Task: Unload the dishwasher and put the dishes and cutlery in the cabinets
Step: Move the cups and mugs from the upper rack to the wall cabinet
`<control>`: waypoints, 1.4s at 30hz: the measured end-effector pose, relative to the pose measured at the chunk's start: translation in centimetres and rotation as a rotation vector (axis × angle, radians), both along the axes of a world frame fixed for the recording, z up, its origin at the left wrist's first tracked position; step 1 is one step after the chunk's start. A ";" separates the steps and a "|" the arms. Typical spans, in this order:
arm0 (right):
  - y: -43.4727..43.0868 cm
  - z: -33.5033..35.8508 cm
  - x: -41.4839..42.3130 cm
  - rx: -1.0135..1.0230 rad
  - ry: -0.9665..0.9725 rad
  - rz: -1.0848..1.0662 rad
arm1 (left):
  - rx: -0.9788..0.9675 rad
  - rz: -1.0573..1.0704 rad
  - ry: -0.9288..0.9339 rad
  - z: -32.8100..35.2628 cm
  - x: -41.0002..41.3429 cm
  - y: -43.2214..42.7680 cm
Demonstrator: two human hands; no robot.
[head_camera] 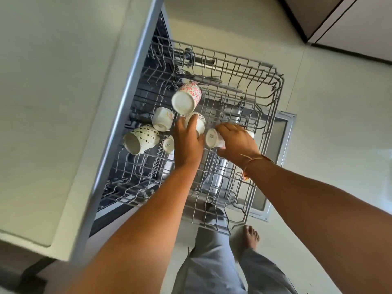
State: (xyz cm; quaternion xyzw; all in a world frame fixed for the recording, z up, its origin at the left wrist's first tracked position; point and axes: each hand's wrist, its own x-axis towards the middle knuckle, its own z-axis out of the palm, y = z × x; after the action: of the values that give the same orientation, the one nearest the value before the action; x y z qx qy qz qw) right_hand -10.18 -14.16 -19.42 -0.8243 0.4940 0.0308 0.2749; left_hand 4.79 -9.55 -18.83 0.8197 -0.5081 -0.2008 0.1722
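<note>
The grey wire upper rack (pixel 265 107) of the dishwasher is pulled out over the open door. My left hand (pixel 187 143) grips a white patterned cup (pixel 198 122) in the rack's middle. My right hand (pixel 237 143) grips a white cup (pixel 212 137) lying on its side, base toward me. Close by sit a pink-flowered cup (pixel 187 97), a small white cup (pixel 162 118), a green-dotted cup (pixel 141 139) and a little cup (pixel 169 144). Several pieces of cutlery (pixel 203 78) lie along the rack's far side.
A pale countertop (pixel 53 102) runs along the left, its edge over the dishwasher opening. The open dishwasher door (pixel 280 132) lies below the rack. My legs and bare foot (pixel 251 234) stand on the light floor. Dark-edged cabinets (pixel 339 22) are at top right.
</note>
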 end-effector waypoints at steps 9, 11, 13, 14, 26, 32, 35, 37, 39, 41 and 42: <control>5.3 14.1 -4.0 0.588 -0.806 -0.669 | -0.382 0.272 0.220 15.8 -2.9 11.1; 7.0 18.2 -5.2 0.739 -0.965 -0.664 | -0.450 0.332 0.220 19.6 -4.4 14.1; 8.8 21.9 -6.3 0.882 -1.071 -0.642 | -0.507 0.433 0.257 23.2 -5.9 17.0; 9.9 23.8 -6.8 0.940 -1.104 -0.601 | -0.546 0.485 0.293 24.9 -6.6 18.4; 23.9 42.6 -1.1 1.212 -1.167 0.062 | -1.122 0.781 0.312 42.8 -8.5 38.3; 33.5 51.0 5.2 1.230 -1.128 0.459 | -1.377 0.905 0.032 50.9 -6.4 49.4; 38.7 55.5 8.3 1.096 -1.131 0.724 | -1.449 0.929 -0.158 54.9 -5.4 54.8; 42.0 58.3 10.3 1.012 -1.142 0.851 | -1.463 0.956 -0.263 57.5 -4.4 58.1; 45.6 61.1 12.7 0.921 -1.154 0.929 | -1.472 1.003 -0.362 59.9 -3.1 61.7; 49.2 63.4 15.4 0.794 -1.174 0.985 | -1.457 1.037 -0.456 62.2 -1.1 65.5; 50.7 64.3 16.7 0.727 -1.187 0.999 | -1.441 1.039 -0.495 63.3 -0.1 67.1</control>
State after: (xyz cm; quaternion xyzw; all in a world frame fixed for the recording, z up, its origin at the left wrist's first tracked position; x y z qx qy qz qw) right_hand 6.55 36.54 44.86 -0.6857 -0.1935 -0.1318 0.6892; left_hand 4.71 57.51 44.48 0.6591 -0.1009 0.4474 0.5960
